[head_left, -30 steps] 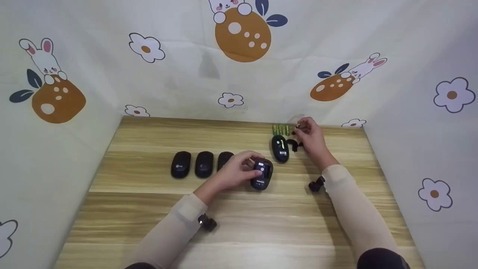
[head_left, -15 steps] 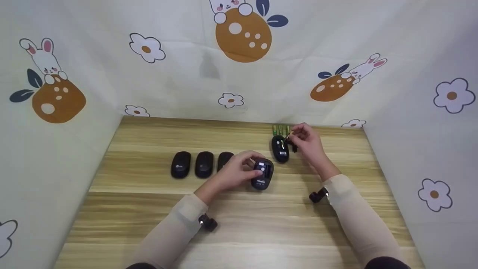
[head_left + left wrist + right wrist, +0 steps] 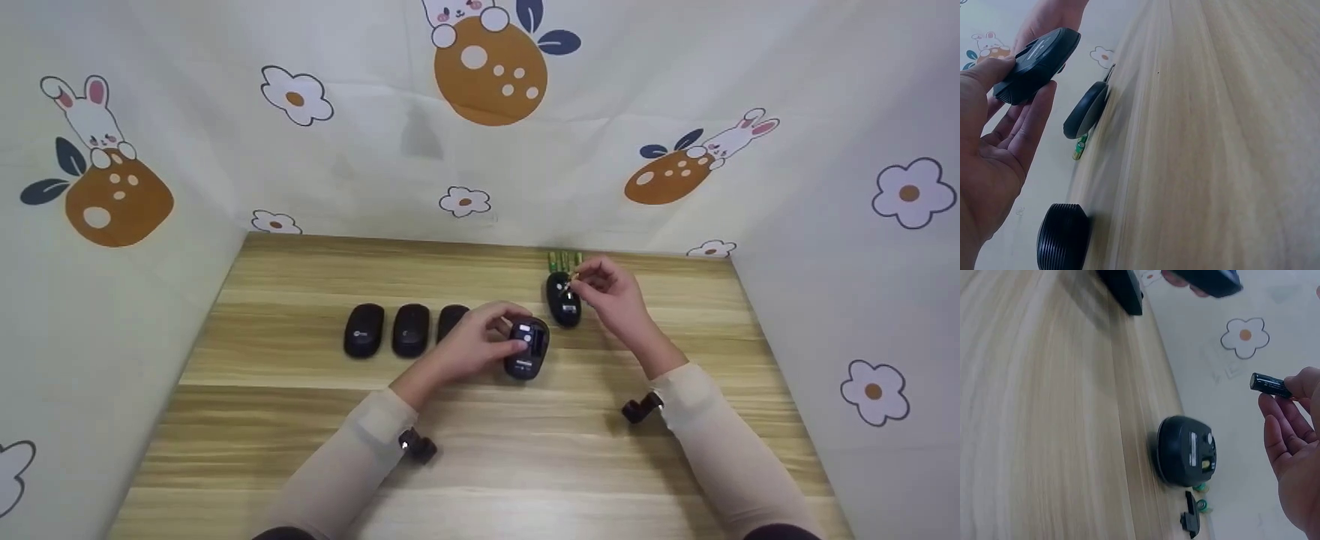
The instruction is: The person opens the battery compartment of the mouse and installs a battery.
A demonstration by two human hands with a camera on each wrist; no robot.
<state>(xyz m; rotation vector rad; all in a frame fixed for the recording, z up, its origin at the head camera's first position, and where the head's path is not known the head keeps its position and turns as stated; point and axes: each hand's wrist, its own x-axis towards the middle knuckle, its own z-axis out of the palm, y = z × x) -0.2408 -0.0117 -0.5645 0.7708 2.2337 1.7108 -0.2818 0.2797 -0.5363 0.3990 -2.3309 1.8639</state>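
My left hand [image 3: 472, 343] grips a black computer mouse [image 3: 523, 366] with its underside up and its battery slot exposed. In the left wrist view the thumb lies on top of this mouse [image 3: 1039, 64] and the fingers are below it, off the table. My right hand [image 3: 619, 304] pinches a small dark battery [image 3: 1270, 385] between thumb and fingers, in the air over the table's back right. Just below that hand, another black mouse [image 3: 564, 311] lies upside down on the table. A battery shows in this mouse's slot in the right wrist view.
Several green batteries [image 3: 553, 262] stand in a row at the table's back edge. A black battery cover [image 3: 1190, 520] lies near the upside-down mouse. To the left, three black mice [image 3: 410, 330] sit upright in a row, one partly behind my left hand. Patterned cloth walls enclose the table.
The right hand has come forward and left from the back edge with the battery, now closer to the held mouse. My left hand and its mouse have barely moved.
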